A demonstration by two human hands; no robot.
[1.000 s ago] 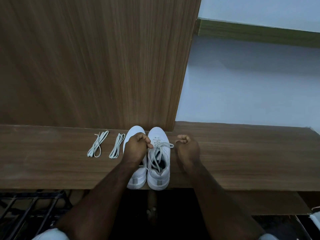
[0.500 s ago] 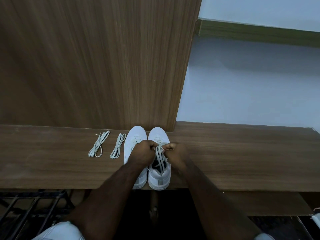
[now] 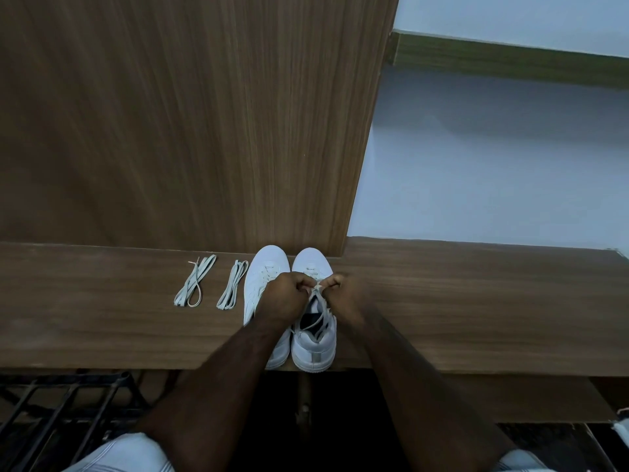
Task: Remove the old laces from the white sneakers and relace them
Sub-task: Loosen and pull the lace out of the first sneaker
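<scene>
Two white sneakers stand side by side on a wooden shelf [image 3: 102,318], toes pointing away from me. The left sneaker [image 3: 263,267] is partly covered by my left arm. The right sneaker [image 3: 315,349] has its lace [image 3: 321,316] loose over the tongue. My left hand [image 3: 286,296] and my right hand [image 3: 343,294] meet over the right sneaker's eyelets, and each pinches a part of its lace. Two folded lace bundles lie on the shelf to the left, one lace bundle [image 3: 195,281] farther out, the other lace bundle [image 3: 233,284] close to the left sneaker.
A tall wooden panel [image 3: 187,114] rises straight behind the shelf, touching the sneaker toes. A pale wall [image 3: 493,165] fills the right. Below the shelf's front edge on the left sits a black metal rack [image 3: 61,413].
My right hand came in from the right of the sneaker and met my left hand over the laces. Both hands now hold the lace close together.
</scene>
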